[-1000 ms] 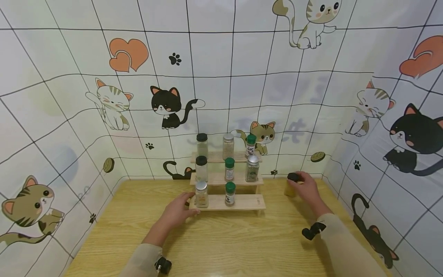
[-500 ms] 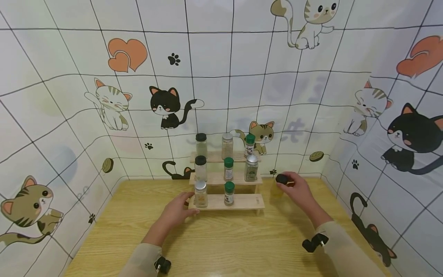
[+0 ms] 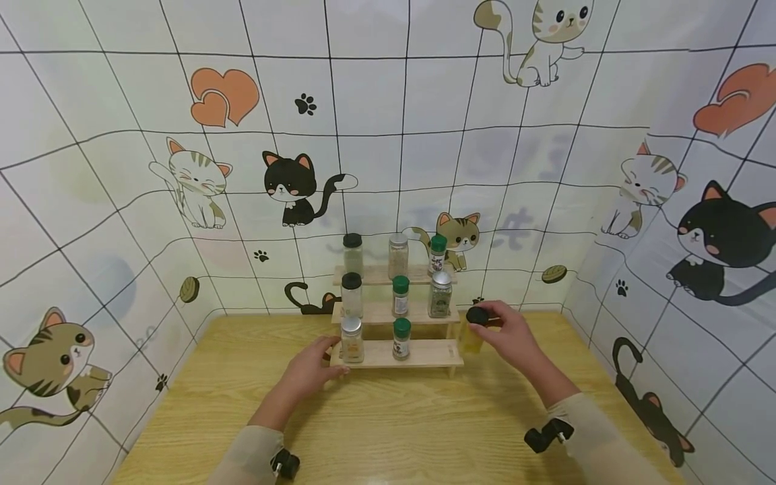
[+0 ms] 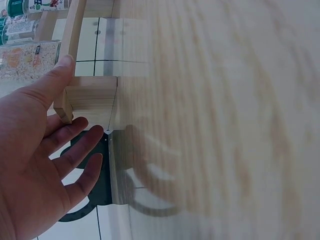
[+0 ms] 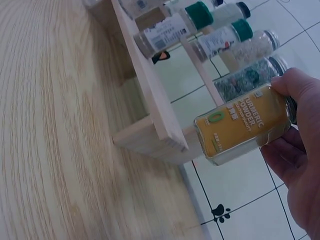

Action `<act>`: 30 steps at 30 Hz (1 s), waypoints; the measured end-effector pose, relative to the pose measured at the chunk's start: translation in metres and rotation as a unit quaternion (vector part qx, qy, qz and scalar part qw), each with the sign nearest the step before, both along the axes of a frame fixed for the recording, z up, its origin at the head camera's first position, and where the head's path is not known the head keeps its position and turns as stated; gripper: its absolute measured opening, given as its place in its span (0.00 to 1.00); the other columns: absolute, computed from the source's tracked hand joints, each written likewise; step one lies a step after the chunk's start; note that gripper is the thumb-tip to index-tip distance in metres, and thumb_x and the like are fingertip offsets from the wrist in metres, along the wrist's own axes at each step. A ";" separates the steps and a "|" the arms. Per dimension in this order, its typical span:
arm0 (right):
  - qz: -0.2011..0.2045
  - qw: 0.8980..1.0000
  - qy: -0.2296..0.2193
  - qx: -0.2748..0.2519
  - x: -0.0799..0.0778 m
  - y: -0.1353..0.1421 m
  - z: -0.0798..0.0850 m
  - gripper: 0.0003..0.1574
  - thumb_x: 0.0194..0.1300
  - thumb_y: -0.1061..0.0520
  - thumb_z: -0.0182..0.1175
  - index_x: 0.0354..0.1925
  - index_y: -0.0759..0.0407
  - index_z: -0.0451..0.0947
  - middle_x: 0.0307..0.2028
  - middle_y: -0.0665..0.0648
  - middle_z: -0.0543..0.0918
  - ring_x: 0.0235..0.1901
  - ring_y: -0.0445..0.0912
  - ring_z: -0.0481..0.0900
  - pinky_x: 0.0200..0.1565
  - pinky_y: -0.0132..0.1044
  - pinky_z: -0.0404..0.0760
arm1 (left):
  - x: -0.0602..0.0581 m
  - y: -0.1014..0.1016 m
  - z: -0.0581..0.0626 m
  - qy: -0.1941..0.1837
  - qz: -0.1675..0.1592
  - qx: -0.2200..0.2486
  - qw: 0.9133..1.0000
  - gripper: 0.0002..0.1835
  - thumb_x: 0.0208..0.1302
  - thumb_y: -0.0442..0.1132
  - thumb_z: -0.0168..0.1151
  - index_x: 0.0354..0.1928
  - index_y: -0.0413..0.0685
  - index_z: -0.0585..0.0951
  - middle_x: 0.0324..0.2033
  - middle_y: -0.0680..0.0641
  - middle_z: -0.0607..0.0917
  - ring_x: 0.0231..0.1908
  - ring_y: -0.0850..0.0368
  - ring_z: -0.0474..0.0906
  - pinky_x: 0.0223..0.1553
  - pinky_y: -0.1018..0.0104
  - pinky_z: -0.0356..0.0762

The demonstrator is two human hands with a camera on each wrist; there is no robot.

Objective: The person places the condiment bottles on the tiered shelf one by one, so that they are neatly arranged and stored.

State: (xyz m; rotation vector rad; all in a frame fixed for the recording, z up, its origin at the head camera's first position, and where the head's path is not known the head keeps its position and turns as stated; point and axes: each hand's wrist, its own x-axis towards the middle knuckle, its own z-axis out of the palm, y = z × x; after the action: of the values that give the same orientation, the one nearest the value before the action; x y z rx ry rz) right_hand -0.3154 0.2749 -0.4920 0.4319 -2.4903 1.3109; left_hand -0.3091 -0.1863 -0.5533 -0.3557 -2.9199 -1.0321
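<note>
A three-tier wooden spice rack stands on the table with jars on every step. My left hand holds the left end of its lowest step; in the left wrist view the thumb lies along the board's edge and the fingers curl below. Just right of the rack, my right hand pinches a glass jar of yellow powder near its black lid. The right wrist view shows the label, reading turmeric powder, and the jar tilted beside the rack's end. That lid is mostly hidden there by the hand.
On the lowest step are a silver-lidded jar and a green-lidded jar. The middle step carries a black-lidded jar, another green-lidded one and a silver-lidded herb jar. Behind the rack hangs a cat-patterned backdrop.
My right hand has moved left with the turmeric jar, from well right of the rack to close beside its right end. The left hand keeps its hold on the rack.
</note>
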 end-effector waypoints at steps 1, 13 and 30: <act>0.002 1.000 0.000 -0.001 0.001 -0.002 0.001 0.28 0.72 0.59 0.77 0.66 0.60 0.82 0.56 0.65 0.86 0.52 0.61 0.87 0.47 0.41 0.88 | 0.000 0.000 0.000 -0.001 0.000 0.000 1.000 0.41 0.65 0.54 0.83 0.76 0.50 0.78 0.68 0.47 0.83 0.57 0.48 0.86 0.57 0.39 0.83; 0.052 0.999 -0.003 -0.014 -0.001 -0.031 0.005 0.26 0.72 0.57 0.78 0.63 0.59 0.84 0.51 0.59 0.85 0.51 0.57 0.86 0.51 0.49 0.88 | -0.002 -0.001 -0.002 0.000 -0.002 0.004 1.000 0.41 0.66 0.55 0.82 0.77 0.50 0.78 0.67 0.48 0.84 0.58 0.47 0.85 0.57 0.39 0.83; 0.087 0.996 -0.001 -0.006 -0.008 -0.056 -0.001 0.23 0.68 0.59 0.81 0.58 0.58 0.85 0.49 0.55 0.88 0.48 0.50 0.86 0.55 0.55 0.87 | -0.004 -0.003 -0.005 0.006 -0.004 0.000 1.000 0.42 0.64 0.55 0.83 0.76 0.49 0.78 0.67 0.47 0.83 0.56 0.48 0.86 0.56 0.41 0.84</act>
State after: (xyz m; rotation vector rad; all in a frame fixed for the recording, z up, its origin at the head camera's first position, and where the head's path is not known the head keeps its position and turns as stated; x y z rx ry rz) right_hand -0.3232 0.2184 -0.4929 0.6568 -2.4920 1.3892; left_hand -0.3128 -0.1890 -0.5587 -0.3725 -2.9100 -1.0278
